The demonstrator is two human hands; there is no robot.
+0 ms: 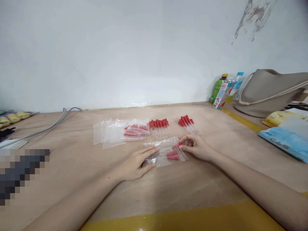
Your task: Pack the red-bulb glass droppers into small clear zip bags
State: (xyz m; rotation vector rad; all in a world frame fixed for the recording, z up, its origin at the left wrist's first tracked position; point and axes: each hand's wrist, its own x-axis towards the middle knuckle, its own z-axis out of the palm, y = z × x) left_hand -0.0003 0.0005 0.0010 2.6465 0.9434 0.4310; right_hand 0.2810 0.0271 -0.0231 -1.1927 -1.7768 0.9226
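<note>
My left hand (139, 162) lies on the table with its fingers stretched out over the left end of a clear zip bag (160, 160), thumb apart. Inside that bag are red-bulbed droppers (172, 155). At the bag's right end, my right hand (195, 146) pinches the red bulb of another dropper (180, 144), whose tip points left into the bag. Beyond the hands lie a row of droppers with red bulbs (158, 123) and a smaller group of droppers (186, 121) to its right. Filled bags (136, 131) are stacked left of the row.
Flat zip bags (114, 134) lie at the left of the filled ones. A grey cable (59, 120) crosses the far left. Bottles (221, 91), a grey bag (269, 93) and a blue packet (284, 141) stand or lie at the right. A white wall (108, 57) closes off the back.
</note>
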